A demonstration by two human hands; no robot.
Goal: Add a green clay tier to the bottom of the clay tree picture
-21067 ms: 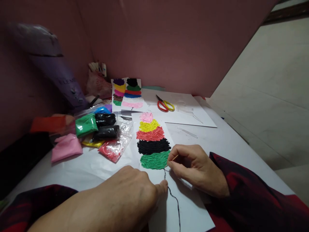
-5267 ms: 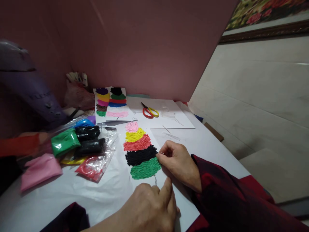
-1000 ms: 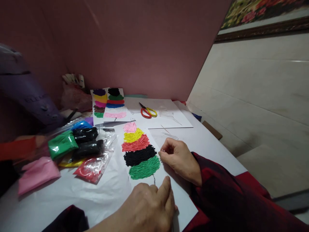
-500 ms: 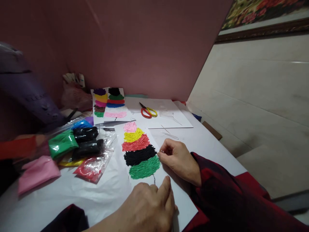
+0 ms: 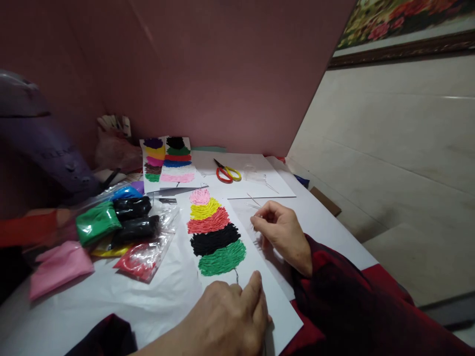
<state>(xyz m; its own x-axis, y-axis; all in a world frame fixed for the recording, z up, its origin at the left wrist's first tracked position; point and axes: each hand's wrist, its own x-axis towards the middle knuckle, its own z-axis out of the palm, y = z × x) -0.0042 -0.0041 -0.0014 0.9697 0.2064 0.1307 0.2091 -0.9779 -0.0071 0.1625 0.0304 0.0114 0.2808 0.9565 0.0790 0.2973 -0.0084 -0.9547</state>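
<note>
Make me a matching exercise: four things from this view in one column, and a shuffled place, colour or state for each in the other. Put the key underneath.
Column one
1. Scissors
2. Left hand
3. Right hand
4. Pink packet

Column two
A. Resting on the near part of the sheet with five coloured bands
B. At the table's left, beside the green packet
C. One red handle, one yellow
D. Beside the sheet's right edge, thumb and index fingertips close together

Pairs: 1-C, 2-A, 3-D, 4-B
</note>
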